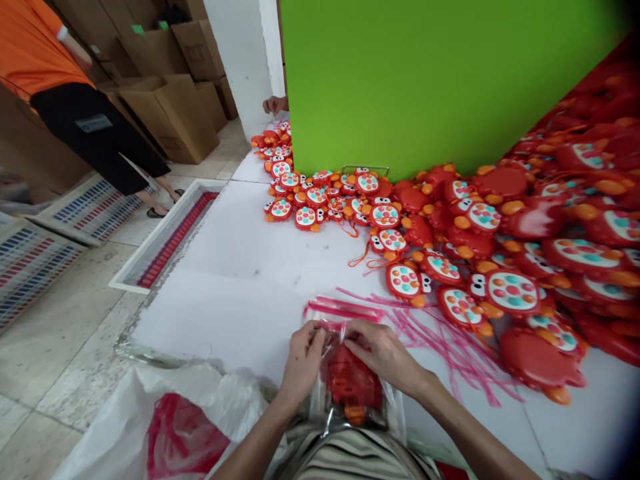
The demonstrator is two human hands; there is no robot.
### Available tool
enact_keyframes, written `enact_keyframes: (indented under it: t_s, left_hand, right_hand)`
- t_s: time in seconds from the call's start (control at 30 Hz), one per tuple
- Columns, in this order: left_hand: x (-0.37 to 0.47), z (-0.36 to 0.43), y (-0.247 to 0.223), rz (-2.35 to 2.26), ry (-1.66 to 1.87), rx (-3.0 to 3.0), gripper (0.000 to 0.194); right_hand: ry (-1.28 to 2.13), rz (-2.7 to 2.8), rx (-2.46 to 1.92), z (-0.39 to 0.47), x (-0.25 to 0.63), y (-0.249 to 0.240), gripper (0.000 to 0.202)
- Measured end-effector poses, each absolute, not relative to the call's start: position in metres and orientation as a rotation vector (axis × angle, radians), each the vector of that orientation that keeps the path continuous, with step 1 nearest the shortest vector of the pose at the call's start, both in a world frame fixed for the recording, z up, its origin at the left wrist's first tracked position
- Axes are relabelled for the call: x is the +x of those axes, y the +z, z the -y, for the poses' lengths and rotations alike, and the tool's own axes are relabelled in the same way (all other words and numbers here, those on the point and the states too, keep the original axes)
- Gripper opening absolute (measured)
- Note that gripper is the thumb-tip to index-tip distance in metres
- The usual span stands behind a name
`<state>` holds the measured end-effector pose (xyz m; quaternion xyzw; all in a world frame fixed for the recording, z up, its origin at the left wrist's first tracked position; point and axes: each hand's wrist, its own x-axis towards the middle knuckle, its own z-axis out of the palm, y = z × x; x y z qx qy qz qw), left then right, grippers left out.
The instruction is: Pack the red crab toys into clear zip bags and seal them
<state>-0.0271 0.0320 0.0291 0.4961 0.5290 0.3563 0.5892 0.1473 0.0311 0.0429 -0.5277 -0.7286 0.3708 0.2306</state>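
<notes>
A clear plastic bag (395, 407) with a red toy (353, 380) inside lies at the near edge of the white table (240, 267), against a striped garment. My left hand (305, 357) pinches the bag's top edge at the left. At the right of the same edge, my right hand (383, 350) has its fingers closed on the bag. More bags with pink top strips (345, 308) lie just beyond my hands. Loose pink strips (450, 347) are scattered to the right.
Red toys with dotted white panels (513, 291) are heaped along the right and back, beside a green board (425, 80). A white sack (200, 393) sits at the near left. Crates (95, 210), cartons (170, 120) and a person in orange (30, 40) are beyond; another person's hand (275, 105) shows behind the board.
</notes>
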Motion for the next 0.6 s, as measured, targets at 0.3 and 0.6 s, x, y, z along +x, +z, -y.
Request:
enact_keyframes:
  t_s: [0.3,0.6]
  left_hand:
    - [-0.03,-0.034,0.031,-1.172,0.761,1.234,0.028]
    - [-0.026,-0.037,0.041,-1.226,0.689,1.469,0.024]
  right_hand:
    - [0.595,2.097,-1.433,-0.029,0.121,0.048,0.017]
    - [0.258,2.357,-1.526,-0.036,0.111,0.051,0.012]
